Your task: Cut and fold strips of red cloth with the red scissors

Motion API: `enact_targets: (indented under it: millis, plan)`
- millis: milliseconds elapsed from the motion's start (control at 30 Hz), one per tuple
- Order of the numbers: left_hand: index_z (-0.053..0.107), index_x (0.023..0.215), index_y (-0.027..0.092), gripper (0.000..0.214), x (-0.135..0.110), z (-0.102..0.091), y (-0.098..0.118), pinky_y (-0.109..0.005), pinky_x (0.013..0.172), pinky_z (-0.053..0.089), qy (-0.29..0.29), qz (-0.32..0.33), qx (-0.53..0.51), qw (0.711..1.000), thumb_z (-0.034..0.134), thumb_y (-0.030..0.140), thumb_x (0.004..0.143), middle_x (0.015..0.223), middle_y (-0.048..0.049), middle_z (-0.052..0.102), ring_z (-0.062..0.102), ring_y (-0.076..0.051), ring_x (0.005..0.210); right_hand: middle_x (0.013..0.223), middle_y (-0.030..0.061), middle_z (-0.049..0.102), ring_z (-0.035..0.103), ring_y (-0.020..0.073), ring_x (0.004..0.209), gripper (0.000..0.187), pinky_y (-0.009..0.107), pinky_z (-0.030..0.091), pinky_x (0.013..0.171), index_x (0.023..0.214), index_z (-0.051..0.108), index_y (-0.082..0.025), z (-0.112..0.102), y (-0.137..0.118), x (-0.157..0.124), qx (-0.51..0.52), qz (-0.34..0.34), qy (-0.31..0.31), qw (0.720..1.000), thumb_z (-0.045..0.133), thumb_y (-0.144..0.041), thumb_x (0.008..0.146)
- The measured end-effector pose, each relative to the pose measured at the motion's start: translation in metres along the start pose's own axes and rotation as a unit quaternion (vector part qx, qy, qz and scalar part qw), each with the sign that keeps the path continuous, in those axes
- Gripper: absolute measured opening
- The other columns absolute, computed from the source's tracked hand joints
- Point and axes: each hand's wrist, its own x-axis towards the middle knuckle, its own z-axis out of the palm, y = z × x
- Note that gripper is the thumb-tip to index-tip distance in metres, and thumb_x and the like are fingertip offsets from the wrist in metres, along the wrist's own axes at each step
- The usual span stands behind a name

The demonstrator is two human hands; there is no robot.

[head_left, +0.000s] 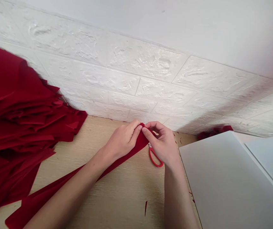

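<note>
A long dark red fabric strip (119, 163) runs from the lower left of the head view up to its centre. My left hand (124, 137) pinches the strip's upper end between thumb and fingers. Right beside it, my right hand (160, 140) grips the same end, with thumb and forefinger closed on the cloth. Both sets of fingertips nearly meet at the strip's tip. Under my right hand lie scissors with red handles (156, 158); their blades are mostly hidden by the hand and fabric.
A tall heap of red fabric pieces (19, 117) fills the left of the wooden table (124, 197). At right stands a white box-like object (224, 178), with more rolled red cloth (214, 131) behind it. Small red scraps (146, 208) lie about. A white brick-patterned wall (117, 76) bounds the back.
</note>
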Motion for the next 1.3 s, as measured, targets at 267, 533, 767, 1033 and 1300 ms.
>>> enact_targets:
  millis: [267,533,767,1033,1300]
  plan:
    - [0.044,0.082,0.023,0.027,0.0,0.0,0.002,-0.029,0.06,0.033,-0.002,0.001,0.024,1.0,0.03,0.033,0.103,0.071,0.001,0.055,0.051,-0.016,0.063,0.084,0.0049,0.072,0.065,0.0165,0.075,0.025,0.027,0.052,0.063,0.084,0.067,-0.02,0.001,-0.002,-0.001,0.0,-0.006,0.025,1.0,0.069,-0.045,0.081]
    - [0.051,0.085,0.021,0.028,-0.001,0.001,0.003,-0.029,0.062,0.035,0.015,-0.004,0.002,1.0,0.032,0.033,0.102,0.076,0.0002,0.061,0.055,-0.015,0.067,0.085,0.0044,0.073,0.067,0.019,0.079,0.021,0.027,0.052,0.063,0.085,0.069,-0.021,-0.002,-0.002,-0.002,-0.042,-0.028,0.013,0.999,0.065,-0.042,0.086]
    - [0.052,0.08,0.02,0.028,-0.002,-0.004,0.015,-0.027,0.062,0.034,0.026,0.003,-0.039,0.999,0.036,0.029,0.101,0.069,0.0028,0.056,0.05,-0.012,0.064,0.09,0.005,0.072,0.067,0.0185,0.079,0.018,0.027,0.053,0.062,0.088,0.07,-0.021,-0.006,-0.005,-0.007,-0.085,-0.062,0.041,0.994,0.064,-0.039,0.089]
    - [0.062,0.075,0.017,0.034,-0.001,-0.027,0.023,-0.024,0.056,0.034,-0.037,-0.06,-0.163,0.984,0.045,0.037,0.097,0.065,0.0031,0.05,0.043,-0.011,0.061,0.092,0.0048,0.071,0.066,0.018,0.081,0.018,0.025,0.052,0.059,0.089,0.068,-0.022,-0.012,-0.012,-0.01,-0.008,-0.046,-0.018,0.999,0.065,-0.04,0.089]
    - [0.07,0.082,0.017,0.03,-0.002,-0.038,0.024,-0.02,0.057,0.04,-0.064,-0.096,-0.225,0.967,0.053,0.039,0.093,0.076,0.001,0.064,0.053,-0.011,0.067,0.091,0.0034,0.069,0.061,0.0136,0.072,0.017,0.024,0.049,0.058,0.09,0.066,-0.022,-0.012,-0.011,-0.01,0.025,-0.046,-0.052,0.997,0.065,-0.039,0.09]
